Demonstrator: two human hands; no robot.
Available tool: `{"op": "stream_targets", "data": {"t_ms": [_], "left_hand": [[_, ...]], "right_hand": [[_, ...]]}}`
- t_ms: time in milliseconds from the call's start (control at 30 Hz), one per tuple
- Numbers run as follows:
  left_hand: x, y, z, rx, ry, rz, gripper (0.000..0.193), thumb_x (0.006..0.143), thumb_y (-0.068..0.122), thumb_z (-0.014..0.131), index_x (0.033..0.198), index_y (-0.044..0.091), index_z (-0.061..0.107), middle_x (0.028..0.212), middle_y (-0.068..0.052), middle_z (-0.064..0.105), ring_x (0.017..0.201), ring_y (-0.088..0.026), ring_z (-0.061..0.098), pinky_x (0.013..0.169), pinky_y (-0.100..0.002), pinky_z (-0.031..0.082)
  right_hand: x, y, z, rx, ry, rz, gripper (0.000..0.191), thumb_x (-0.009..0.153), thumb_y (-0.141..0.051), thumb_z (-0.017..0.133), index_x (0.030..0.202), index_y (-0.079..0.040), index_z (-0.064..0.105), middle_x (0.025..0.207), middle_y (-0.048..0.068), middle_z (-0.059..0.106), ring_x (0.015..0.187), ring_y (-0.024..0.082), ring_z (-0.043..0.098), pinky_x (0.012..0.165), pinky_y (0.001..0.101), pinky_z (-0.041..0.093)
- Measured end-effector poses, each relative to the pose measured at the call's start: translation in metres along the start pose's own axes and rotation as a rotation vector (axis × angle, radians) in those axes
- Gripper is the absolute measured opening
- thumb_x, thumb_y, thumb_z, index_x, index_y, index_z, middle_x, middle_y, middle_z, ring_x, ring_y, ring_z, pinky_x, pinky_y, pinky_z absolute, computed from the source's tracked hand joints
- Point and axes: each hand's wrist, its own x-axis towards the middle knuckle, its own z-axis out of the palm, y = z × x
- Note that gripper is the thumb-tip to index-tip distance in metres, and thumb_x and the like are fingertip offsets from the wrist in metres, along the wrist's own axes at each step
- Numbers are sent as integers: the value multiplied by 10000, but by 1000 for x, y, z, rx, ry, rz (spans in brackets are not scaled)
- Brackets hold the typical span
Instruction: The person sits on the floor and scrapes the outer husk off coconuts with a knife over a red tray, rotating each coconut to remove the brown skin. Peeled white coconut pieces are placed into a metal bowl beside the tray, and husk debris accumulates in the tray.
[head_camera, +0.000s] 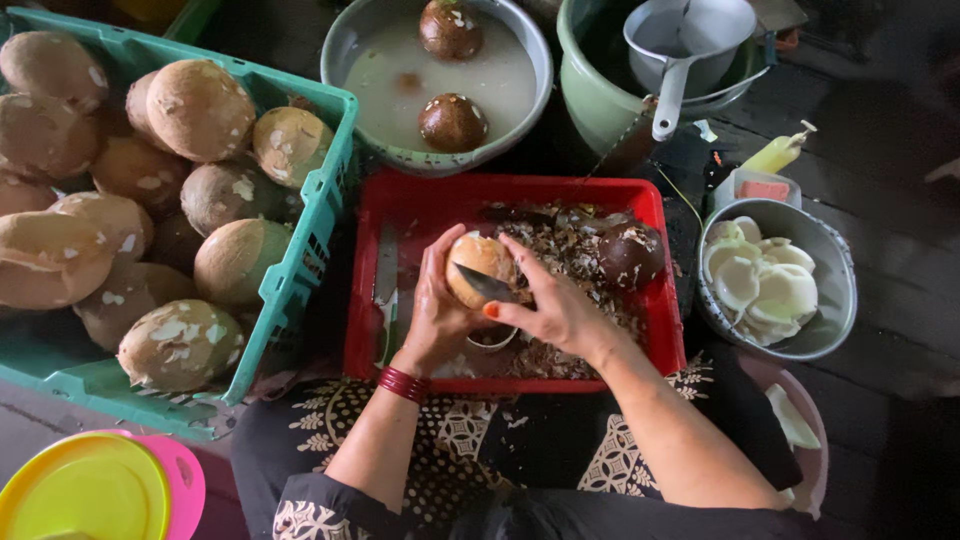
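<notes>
Round, pale-brown peeled coconut (478, 262) held above a red plastic tray (660, 330) of brown shavings, clasped from the left in left hand (437, 312). Small dark-bladed knife (487, 287) pressed against it, gripped tight in right hand (556, 308). Beside the tray, a teal plastic crate (300, 260) of husked coconuts and a grey metal bowl (835, 300) of white slices.

A dark plank floor (900, 130) carries everything. At its centre sits a red tray (660, 300); at nine o'clock a green crate (300, 260), at twelve a grey basin (345, 40) and green bucket (590, 100), at three a metal bowl (835, 300).
</notes>
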Motion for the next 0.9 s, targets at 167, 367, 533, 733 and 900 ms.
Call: {"op": "stream_targets", "data": {"t_ms": [167, 367, 533, 733, 900], "left_hand": [[-2, -9, 5, -3, -13, -70, 1088, 497, 76, 977, 1434, 65, 423, 1385, -120, 509, 1269, -243, 570, 1072, -369, 523], [-9, -9, 12, 130, -45, 118, 1012, 552, 67, 994, 1403, 57, 447, 1338, -125, 512, 1266, -265, 542, 1092, -380, 485], [-6, -5, 8, -25, -39, -12, 992, 566, 120, 947, 1414, 65, 435, 1380, -111, 506, 1286, -249, 557, 1100, -382, 503], [-9, 4, 11, 92, -58, 52, 957, 582, 100, 961, 1395, 59, 459, 1352, -126, 512, 1287, -270, 532, 1099, -399, 474], [-6, 1, 7, 97, -32, 117, 928, 607, 100, 927, 1412, 66, 466, 1406, -154, 490, 1331, -313, 530, 1127, -412, 491]], "right_hand": [[1, -10, 8, -209, 25, 245, 944, 804, -661, 662, 1526, -135, 356, 1285, 230, 670, 1134, 411, 683, 1001, 479, 533], [10, -5, 11, -177, 101, 182, 657, 925, -666, 564, 1347, -165, 520, 1177, 167, 767, 1066, 371, 740, 924, 487, 570], [6, 0, 11, -150, 76, 97, 814, 828, -668, 573, 1426, -138, 418, 1074, 207, 735, 920, 398, 738, 837, 500, 573], [5, -2, 10, -336, 142, 143, 724, 959, -656, 561, 1414, -101, 467, 900, 196, 750, 818, 348, 766, 714, 448, 626], [5, -4, 11, -271, 65, 158, 791, 864, -667, 586, 1395, -91, 481, 845, 201, 755, 763, 373, 753, 690, 473, 598]]}}
